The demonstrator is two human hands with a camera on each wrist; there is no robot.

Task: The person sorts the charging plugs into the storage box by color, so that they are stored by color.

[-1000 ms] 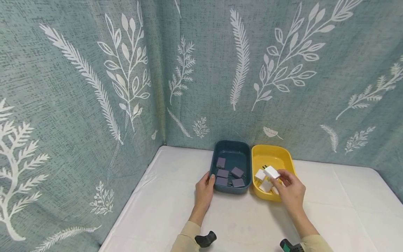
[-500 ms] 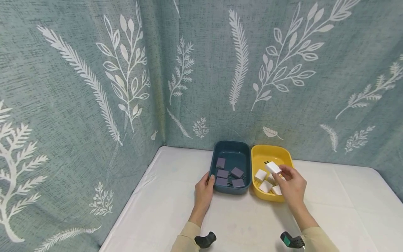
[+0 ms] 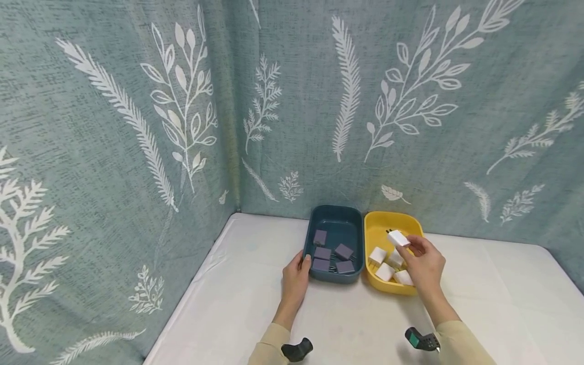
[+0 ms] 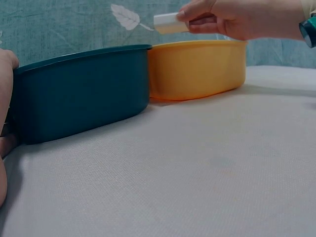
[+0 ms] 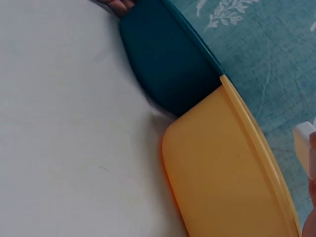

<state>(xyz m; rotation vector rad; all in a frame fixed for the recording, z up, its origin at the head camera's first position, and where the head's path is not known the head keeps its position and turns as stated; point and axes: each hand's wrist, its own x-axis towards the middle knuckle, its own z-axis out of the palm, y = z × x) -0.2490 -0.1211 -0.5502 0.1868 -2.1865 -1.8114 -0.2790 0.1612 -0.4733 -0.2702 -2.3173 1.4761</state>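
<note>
My right hand [image 3: 426, 262] pinches a white plug-in charger [image 3: 398, 238] between thumb and fingers, its dark prongs pointing back and left. It hovers above the yellow bin [image 3: 378, 220], and the left wrist view shows the charger [image 4: 170, 23] higher than that bin's rim. Several white chargers [image 3: 385, 271] lie in the yellow bin's near half. At the left, my left hand [image 3: 295, 279] grips the side of a dark blue bin [image 3: 336, 278], thumb over the rim. Several purple-grey chargers [image 3: 322, 253] with prongs lie inside it.
Both bins stand side by side on a white-covered table [image 3: 356, 319], close against a teal curtain [image 3: 301, 101] with white leaf prints. Another curtain stretch borders the table's left edge. Black devices [image 3: 297, 350] sit at both wrists.
My right hand has lifted the white charger slightly up and to the right, away from the other white chargers. The left hand keeps its grip on the blue bin.
</note>
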